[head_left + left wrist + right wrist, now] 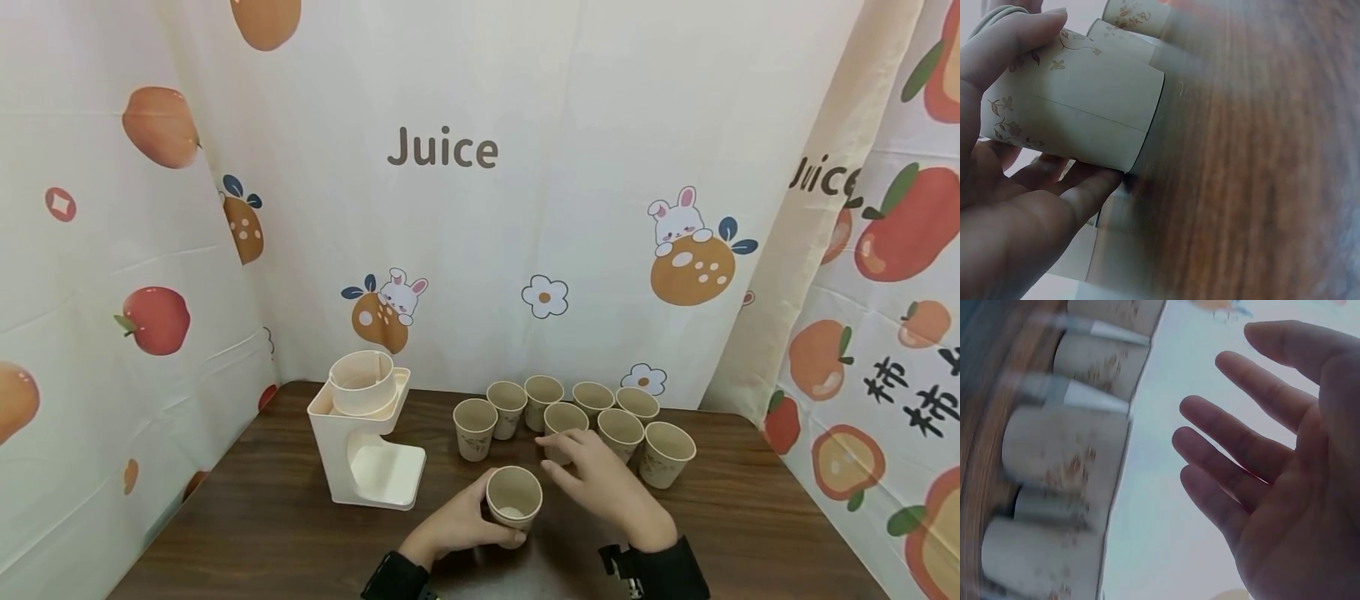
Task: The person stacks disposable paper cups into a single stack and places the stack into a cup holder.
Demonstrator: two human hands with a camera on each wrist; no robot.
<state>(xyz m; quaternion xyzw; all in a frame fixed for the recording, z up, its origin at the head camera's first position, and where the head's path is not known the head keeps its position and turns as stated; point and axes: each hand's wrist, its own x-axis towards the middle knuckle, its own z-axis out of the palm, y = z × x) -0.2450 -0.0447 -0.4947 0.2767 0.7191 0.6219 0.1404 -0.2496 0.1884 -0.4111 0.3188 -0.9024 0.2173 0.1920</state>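
My left hand (467, 521) grips a beige paper cup (513, 493) above the front middle of the table, its mouth facing up. In the left wrist view, thumb and fingers curl round this cup (1085, 103), which has brown floral prints and a vertical seam. A second rim seems to show just under the top one, but I cannot tell for sure whether cups are nested. To the right, my right hand (600, 483) hovers near a group of similar paper cups (666, 454). Its fingers are spread and hold nothing in the right wrist view, where floral cups (1063, 450) stand beside it.
On the left stands a cream appliance-like stand (337, 450) with a round open container (363, 383) on top and a flat base. Several paper cups stand close together at the back. A printed fruit curtain (480, 225) hangs behind the dark wooden table (262, 517).
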